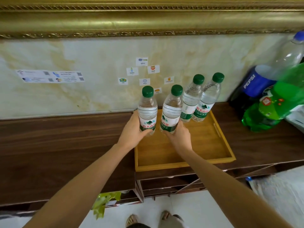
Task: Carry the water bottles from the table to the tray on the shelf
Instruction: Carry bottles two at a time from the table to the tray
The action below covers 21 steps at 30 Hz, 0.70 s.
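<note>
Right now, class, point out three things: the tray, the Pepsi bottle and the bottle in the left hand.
Tray (184, 164): head view, near rim.
Pepsi bottle (254, 83): head view, blue label.
Left-hand bottle (147, 111): head view, clear body.

home room | dark wood shelf (65, 137) | gilt frame (148, 18) | soda bottles (263, 99)

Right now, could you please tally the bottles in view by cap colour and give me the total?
Green caps: 4, two standing at the back of the tray, at and, one in the left hand at, one in the right hand at.
Blue cap: 1, the Pepsi bottle.
Cap out of view: 1, the big green bottle.
Total: 6 bottles.
</note>
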Tool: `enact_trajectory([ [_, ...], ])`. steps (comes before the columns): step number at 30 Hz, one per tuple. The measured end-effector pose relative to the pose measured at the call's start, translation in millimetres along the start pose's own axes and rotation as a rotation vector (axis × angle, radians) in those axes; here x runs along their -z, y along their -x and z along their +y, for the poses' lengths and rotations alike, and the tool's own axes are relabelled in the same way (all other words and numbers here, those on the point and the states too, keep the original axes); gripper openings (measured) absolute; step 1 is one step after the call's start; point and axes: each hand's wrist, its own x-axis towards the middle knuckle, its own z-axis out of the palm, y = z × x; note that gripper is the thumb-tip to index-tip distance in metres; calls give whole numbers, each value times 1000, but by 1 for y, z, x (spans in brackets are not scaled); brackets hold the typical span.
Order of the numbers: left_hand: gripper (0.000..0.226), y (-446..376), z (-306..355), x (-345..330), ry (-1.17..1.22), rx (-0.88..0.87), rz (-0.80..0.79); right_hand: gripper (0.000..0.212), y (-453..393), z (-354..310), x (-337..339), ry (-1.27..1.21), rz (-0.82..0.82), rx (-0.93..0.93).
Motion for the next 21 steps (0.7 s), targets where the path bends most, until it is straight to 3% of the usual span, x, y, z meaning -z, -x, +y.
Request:
enact_trajectory([
  [9,71,-23,-2,-15,3,72,76,48,-25,-7,-6,36,70,-144],
  [21,70,-28,-4,-18,32,95,95,52,-36,-15,-5,274,9,-107],
])
